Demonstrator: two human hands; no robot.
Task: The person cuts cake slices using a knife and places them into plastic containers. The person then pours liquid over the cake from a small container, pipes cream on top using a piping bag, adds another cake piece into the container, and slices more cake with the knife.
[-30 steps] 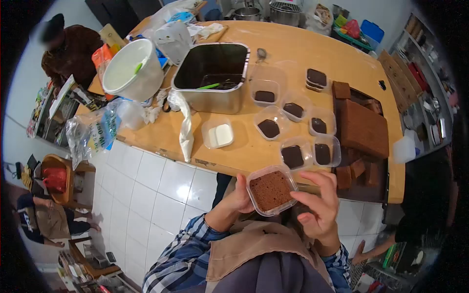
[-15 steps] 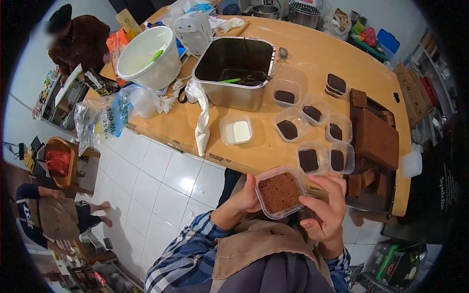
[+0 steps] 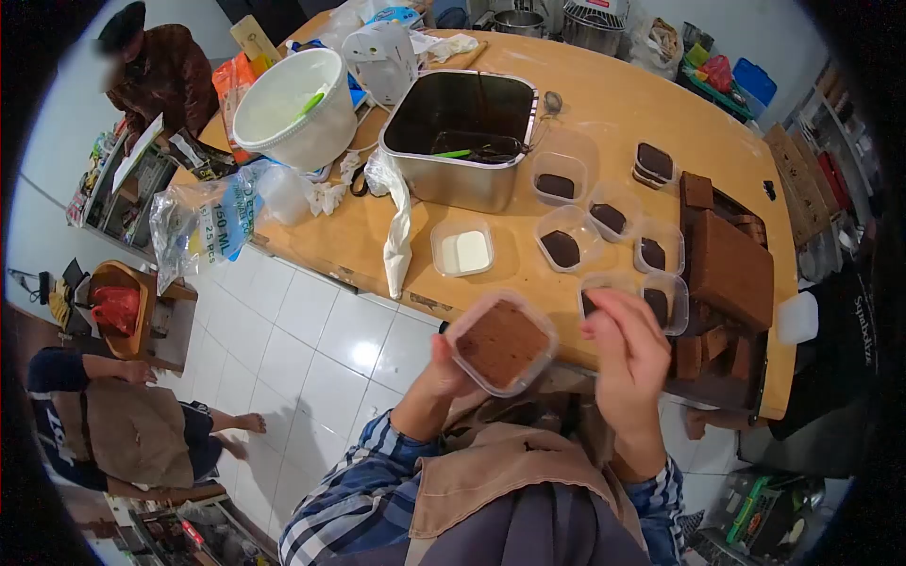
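Clear plastic squarish tub of brown cake sits clamped in the left hand, at its eight o'clock; the right hand is apart, three o'clock, fingers bent, whether closed I cannot tell.

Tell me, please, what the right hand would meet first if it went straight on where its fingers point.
Most likely the clear container partly hidden by the right hand, though the depth between them is unclear.
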